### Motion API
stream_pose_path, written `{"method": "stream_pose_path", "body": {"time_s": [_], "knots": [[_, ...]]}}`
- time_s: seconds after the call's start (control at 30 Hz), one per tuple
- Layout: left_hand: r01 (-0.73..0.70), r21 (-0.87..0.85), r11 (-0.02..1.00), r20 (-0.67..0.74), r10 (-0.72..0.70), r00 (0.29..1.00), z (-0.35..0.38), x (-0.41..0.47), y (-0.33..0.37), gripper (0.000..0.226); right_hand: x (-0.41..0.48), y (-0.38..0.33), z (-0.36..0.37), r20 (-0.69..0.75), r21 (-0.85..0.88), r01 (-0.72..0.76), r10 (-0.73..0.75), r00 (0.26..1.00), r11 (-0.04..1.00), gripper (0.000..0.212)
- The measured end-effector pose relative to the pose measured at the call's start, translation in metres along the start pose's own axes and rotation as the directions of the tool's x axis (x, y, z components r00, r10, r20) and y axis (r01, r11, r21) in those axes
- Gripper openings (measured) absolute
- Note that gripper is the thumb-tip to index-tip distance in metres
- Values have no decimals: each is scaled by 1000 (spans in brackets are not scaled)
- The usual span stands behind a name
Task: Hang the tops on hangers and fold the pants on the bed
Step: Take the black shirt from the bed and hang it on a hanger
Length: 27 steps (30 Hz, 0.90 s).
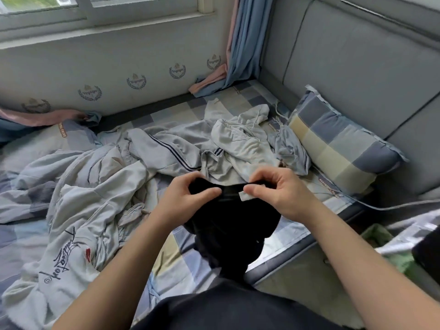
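Observation:
A black garment (232,225) hangs in front of me over the bed's near edge, held up by its top band. My left hand (188,198) grips the band's left part. My right hand (283,191) pinches the band's right part beside a small white label (246,197). Behind the hands a heap of pale grey clothes lies on the bed: striped grey pants (171,153), a grey hooded top (240,136) with a drawstring, and a light sweatshirt (71,222) with dark embroidered lettering at the left. No hanger is in view.
The bed (173,253) has a blue, grey and cream checked sheet. A checked pillow (333,148) leans against the grey padded headboard (357,67) at the right. Blue and pink curtains (240,44) hang in the corner under the window. A green thing lies on the floor at the right.

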<state>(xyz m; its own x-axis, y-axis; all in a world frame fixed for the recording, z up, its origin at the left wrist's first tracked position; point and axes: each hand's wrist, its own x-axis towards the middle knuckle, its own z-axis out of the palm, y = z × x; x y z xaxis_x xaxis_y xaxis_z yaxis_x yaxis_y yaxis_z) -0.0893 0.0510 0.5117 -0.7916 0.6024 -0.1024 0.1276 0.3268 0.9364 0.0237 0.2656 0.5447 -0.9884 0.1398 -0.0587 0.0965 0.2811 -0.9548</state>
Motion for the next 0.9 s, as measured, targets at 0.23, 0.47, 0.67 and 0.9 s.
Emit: {"method": "stream_pose_path", "body": {"time_s": [0.23, 0.47, 0.67, 0.9], "knots": [[-255, 418, 872, 523, -2, 852, -13, -14, -20, 12, -85, 28, 42, -86, -132, -328, 318, 944, 936, 18], [-453, 419, 787, 618, 118, 777, 46, -52, -35, 18, -207, 41, 116, -500, -125, -622, 492, 712, 773, 37], [-673, 146, 725, 830, 280, 482, 124, -112, -10, 14, -328, 13, 170, -649, -30, -845, 633, 422, 533, 14], [-787, -283, 548, 946, 294, -135, 217, -228, 46, 18, -469, -24, 233, -930, 243, -915, 346, -125, 321, 35]]}}
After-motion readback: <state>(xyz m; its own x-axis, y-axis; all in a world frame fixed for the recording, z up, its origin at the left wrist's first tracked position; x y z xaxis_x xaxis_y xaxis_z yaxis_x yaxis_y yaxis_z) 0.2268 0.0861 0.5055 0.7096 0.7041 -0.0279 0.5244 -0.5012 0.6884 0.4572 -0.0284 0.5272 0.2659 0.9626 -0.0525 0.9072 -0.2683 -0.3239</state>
